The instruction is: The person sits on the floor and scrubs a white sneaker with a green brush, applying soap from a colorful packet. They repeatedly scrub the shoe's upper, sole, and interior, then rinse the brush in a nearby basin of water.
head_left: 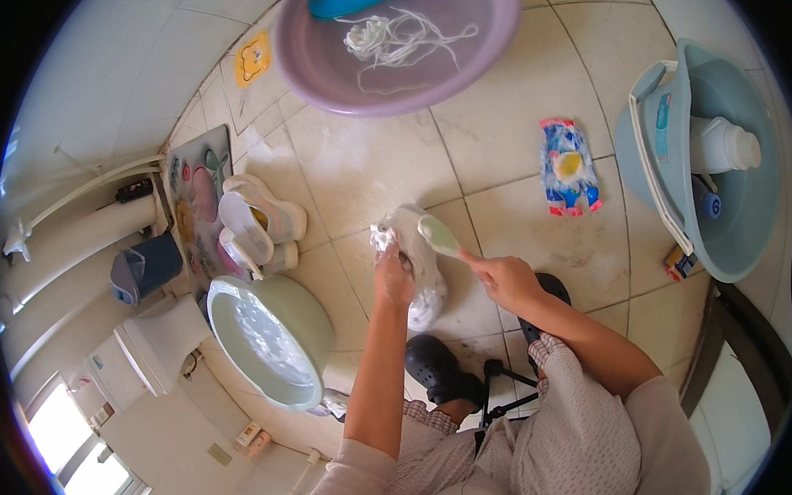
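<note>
A white shoe, coated in suds, is held low over the tiles in front of me. My left hand grips it along its left side, with thick white foam about the fingertips. In my right hand is the handle of a pale green brush, closed in the fingers. The brush head lies over the shoe's upper right part; its bristles are hidden underneath, and I cannot tell whether they touch.
A purple basin holding white laces stands ahead. At left are a pale green basin of water and white shoes beside a mat. A torn wrapper and a grey-green bucket with bottles are at right.
</note>
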`<control>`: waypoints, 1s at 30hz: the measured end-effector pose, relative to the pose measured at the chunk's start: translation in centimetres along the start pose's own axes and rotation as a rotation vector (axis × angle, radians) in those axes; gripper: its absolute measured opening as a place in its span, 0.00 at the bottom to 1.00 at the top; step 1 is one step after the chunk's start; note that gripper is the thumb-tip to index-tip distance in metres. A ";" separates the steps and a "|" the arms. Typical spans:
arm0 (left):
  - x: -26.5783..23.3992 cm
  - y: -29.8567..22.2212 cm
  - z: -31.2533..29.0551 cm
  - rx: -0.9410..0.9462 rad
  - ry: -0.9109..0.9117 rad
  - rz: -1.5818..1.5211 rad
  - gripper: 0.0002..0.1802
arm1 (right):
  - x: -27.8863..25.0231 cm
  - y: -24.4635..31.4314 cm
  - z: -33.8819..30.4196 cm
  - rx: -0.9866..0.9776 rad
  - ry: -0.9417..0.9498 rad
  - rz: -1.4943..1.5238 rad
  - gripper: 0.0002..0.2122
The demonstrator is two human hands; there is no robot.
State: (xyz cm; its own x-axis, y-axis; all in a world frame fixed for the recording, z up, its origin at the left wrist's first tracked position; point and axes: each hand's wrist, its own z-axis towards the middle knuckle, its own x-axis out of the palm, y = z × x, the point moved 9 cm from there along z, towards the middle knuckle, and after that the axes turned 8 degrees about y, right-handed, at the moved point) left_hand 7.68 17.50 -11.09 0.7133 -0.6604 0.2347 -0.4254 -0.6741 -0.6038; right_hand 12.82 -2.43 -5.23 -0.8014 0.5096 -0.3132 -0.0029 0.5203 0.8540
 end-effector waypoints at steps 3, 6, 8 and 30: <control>-0.2 -0.5 1.2 -0.017 0.105 0.046 0.17 | -2.9 3.8 3.7 -0.118 -0.170 -0.099 0.25; 4.1 -1.5 -0.2 -0.043 0.076 -0.011 0.15 | -3.8 4.0 7.3 -0.078 -0.181 -0.171 0.25; 3.5 -2.9 0.3 0.049 0.095 -0.059 0.19 | -3.0 3.3 5.5 -0.116 -0.190 -0.125 0.25; -0.7 -2.4 3.1 0.039 0.015 -0.113 0.19 | 0.4 2.9 5.2 -0.104 -0.068 -0.126 0.24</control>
State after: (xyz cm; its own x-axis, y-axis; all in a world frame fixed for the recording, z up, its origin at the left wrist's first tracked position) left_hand 9.91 20.60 -12.15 0.7466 -0.5862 0.3145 -0.3204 -0.7312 -0.6023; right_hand 15.63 2.85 -4.98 -0.7483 0.4921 -0.4448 -0.1650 0.5114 0.8434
